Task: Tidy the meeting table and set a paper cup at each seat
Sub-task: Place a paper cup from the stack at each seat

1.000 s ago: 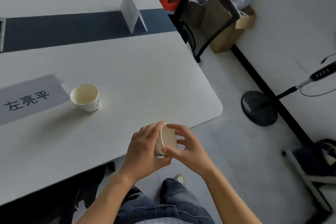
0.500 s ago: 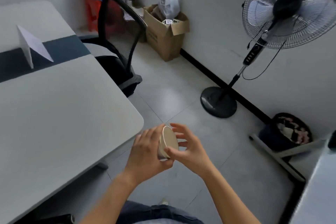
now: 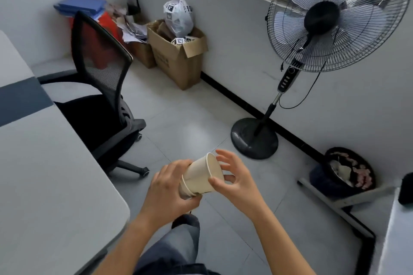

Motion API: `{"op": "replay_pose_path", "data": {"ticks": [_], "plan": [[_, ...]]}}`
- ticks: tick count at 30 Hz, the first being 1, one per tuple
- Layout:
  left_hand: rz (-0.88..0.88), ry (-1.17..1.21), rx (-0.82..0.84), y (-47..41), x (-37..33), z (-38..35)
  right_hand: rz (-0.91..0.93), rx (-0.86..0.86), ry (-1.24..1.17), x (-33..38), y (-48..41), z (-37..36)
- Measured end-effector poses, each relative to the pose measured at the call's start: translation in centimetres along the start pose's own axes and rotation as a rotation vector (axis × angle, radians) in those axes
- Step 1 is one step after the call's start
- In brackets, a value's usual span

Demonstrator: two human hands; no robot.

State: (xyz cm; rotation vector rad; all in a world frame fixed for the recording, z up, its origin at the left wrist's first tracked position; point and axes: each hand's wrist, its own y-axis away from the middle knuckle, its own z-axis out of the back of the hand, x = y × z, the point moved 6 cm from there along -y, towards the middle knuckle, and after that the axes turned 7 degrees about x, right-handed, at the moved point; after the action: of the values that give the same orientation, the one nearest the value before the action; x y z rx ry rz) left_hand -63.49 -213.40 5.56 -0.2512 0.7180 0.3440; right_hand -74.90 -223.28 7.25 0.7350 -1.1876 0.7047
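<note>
The person holds a small nested stack of cream-white paper cups (image 3: pixel 202 179) in front of the body, over the grey tiled floor (image 3: pixel 190 123) and just off the rounded corner of the white tabletop (image 3: pixel 44 185), touching neither. The stack lies tilted on its side, open mouths facing up and to the right. The left hand (image 3: pixel 166 190) is wrapped round the narrow base end, fingers curled over the walls. The right hand (image 3: pixel 239 182) is half open: its thumb presses the wall of the foremost cup just below the rim, and its spread, bent fingers sit behind the mouth, so it seems to pinch that one cup. That cup stands well out of the others, whose rims show as rings beside the left fingers, which suggests one cup is being separated for a seat. The cups should be very light, thin-walled and easily dented, and nested ones tend to stick together. A gentle hold near the rolled rim, the stiffest part, with a slight twist should free one without crushing it, while the left hand steadies the rest lightly. A black mesh-backed office chair (image 3: pixel 100 78) is tucked at the tabletop's far side, probably marking a seat that needs a cup. No cup can be seen on the part of the tabletop in view.
</note>
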Motion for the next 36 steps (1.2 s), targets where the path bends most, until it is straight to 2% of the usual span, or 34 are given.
{"op": "replay_pose_path", "data": {"ticks": [11,19,28,36], "plan": [[0.023,0.045,-0.051,-19.3,3.5,2.6,-0.005,0.017,0.006,3.0,-18.4,7.0],[0.102,0.089,-0.038,-30.7,5.7,0.9,-0.01,0.109,0.051,0.9,-29.5,12.3],[0.282,0.086,-0.207,-45.8,6.5,1.0,0.093,0.307,0.054,3.2,-46.1,20.0],[0.488,0.085,-0.36,-50.2,10.1,2.9,0.082,0.525,0.073,4.0,-55.7,18.9]]}}
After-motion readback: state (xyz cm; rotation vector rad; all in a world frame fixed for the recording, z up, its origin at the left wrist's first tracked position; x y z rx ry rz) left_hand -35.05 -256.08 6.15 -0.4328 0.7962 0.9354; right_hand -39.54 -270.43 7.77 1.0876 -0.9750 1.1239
